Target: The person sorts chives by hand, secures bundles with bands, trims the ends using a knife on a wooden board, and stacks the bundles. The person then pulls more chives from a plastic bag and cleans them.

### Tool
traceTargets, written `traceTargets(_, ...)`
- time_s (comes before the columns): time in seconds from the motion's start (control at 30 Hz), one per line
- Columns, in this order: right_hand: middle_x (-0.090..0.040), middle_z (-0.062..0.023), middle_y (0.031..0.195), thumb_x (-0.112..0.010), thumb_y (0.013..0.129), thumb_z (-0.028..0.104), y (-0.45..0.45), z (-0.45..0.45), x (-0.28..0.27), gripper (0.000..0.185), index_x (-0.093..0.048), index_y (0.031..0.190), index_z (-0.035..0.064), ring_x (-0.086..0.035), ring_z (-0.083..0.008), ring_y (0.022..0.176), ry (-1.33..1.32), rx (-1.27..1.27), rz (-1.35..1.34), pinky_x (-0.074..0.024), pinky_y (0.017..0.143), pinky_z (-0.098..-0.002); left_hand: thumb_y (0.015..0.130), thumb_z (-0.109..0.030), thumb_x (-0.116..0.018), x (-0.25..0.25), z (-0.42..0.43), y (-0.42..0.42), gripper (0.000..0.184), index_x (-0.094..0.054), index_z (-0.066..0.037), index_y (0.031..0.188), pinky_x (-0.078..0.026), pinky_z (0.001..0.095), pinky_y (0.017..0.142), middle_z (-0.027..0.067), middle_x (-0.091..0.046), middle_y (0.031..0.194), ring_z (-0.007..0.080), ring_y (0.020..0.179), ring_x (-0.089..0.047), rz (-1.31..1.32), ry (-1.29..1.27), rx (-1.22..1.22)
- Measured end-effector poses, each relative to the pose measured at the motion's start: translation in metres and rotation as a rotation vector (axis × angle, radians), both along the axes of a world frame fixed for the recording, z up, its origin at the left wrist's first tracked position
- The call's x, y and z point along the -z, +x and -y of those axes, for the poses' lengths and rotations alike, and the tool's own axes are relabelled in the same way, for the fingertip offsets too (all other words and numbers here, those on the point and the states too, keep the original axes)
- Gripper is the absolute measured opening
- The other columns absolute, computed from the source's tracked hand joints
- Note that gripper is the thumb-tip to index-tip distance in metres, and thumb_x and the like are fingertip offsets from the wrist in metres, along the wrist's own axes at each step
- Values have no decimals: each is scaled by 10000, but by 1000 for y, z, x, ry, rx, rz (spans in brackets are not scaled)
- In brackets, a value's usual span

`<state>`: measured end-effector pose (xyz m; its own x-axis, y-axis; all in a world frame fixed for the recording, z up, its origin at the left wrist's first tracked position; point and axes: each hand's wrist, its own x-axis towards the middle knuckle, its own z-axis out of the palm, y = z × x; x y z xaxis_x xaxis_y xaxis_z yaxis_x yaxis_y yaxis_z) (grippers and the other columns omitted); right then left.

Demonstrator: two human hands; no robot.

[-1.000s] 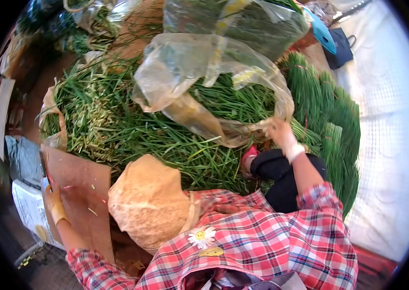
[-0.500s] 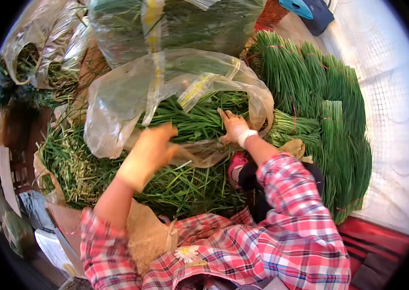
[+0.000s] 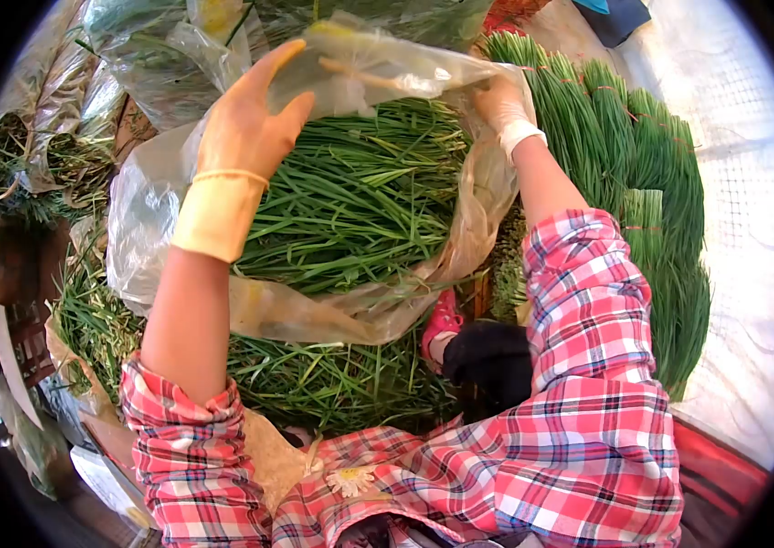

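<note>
Head view: your right hand grips the plastic bag near its rim; your left hand spreads wide beside it. Greens lie inside, mouth unclosed.

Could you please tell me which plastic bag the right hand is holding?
The right hand holds the rim of the front bag, gaping around long green leaves. It does not touch the bag behind or the bags at upper left.
</note>
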<state>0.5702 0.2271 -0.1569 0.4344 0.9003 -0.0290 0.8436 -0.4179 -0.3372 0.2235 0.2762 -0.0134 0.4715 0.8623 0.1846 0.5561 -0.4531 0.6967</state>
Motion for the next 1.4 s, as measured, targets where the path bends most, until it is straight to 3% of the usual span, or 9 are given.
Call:
traceTargets(0.1, -627, -206, 1038, -585, 781, 186, -48, 9, -26, 316, -630, 1061, 47, -592, -345, 999, -621, -376, 138, -455, 908, -396, 761, -231, -662, 16, 2, -1, 532, -526, -200, 1275, -393, 349, 977, 102, -574, 1233, 287, 1175, -514, 69, 109, -5)
traceTargets(0.27, -266, -243, 1433, -798, 618, 350, -89, 8, -23, 1060, -186, 1411, 4, -362, -365, 1271, -152, -511, 70, -352, 1030, -389, 774, -207, -654, 1, -9, -7, 451, -567, -117, 1208, -419, 326, 935, 120, -611, 1157, 276, 1090, -560, 83, 194, -38)
traceTargets(0.37, -351, -213, 1406, -834, 504, 449, -89, -17, -2, 1174, -222, 1413, 27, -394, -339, 1263, -327, -416, 104, -361, 1019, -399, 768, -209, -659, -1, -1, -17, 371, -616, -87, 1115, -453, 310, 866, 137, -650, 1047, 281, 965, -613, 212, 132, -14)
traceTargets(0.63, -549, -141, 1255, -777, 566, 469, -73, -31, 3, 789, -572, 1198, 43, -526, -299, 1137, -683, -509, -11, -413, 962, -352, 700, -101, -693, 49, 115, 10, 339, -626, -43, 1028, -479, 403, 867, 163, -641, 1016, 335, 956, -606, -96, -231, 431)
traceTargets(0.7, -552, -159, 1244, -774, 577, 474, -76, -41, 6, 827, -531, 1242, 46, -525, -321, 1140, -955, -472, 38, -408, 969, -367, 674, -113, -717, 63, 105, 9, 410, -617, -55, 1067, -435, 394, 956, 176, -610, 1106, 332, 1078, -561, -75, -140, 363)
traceTargets(0.87, -504, -223, 1277, -808, 559, 465, -67, 17, -16, 1009, -382, 1325, -35, -464, -307, 1212, -408, -621, -370, -349, 1018, -365, 726, -240, -704, 31, -8, -35, 551, -542, -88, 1231, -367, 326, 1001, 121, -566, 1230, 255, 1173, -507, -145, 197, 120)
traceTargets(1.07, -435, -171, 1339, -846, 617, 187, -66, 62, -15, 1079, -168, 1424, -42, -428, -226, 1201, -497, -55, -1063, -344, 1013, -315, 748, -393, -703, 16, -13, -31, 567, -567, -123, 1228, -434, 262, 801, 62, -607, 1171, 162, 1024, -555, 309, -497, 55)
traceTargets(1.23, -503, -134, 1274, -818, 635, 140, -65, 79, -51, 971, -253, 1415, 20, -502, -199, 1124, -531, -41, -1500, -401, 977, -332, 812, -134, -649, 19, 53, -31, 354, -597, -12, 1139, -446, 277, 905, 132, -629, 1096, 189, 1025, -585, 482, -674, 5)
traceTargets(1.4, -485, -175, 1310, -861, 526, 332, -89, 64, -29, 1084, -293, 1385, -9, -445, -271, 1217, -512, -437, -695, -319, 1041, -349, 828, -129, -635, 13, 132, -60, 269, -644, -38, 1080, -464, 224, 767, 57, -653, 1047, 103, 867, -599, 482, -853, -219)
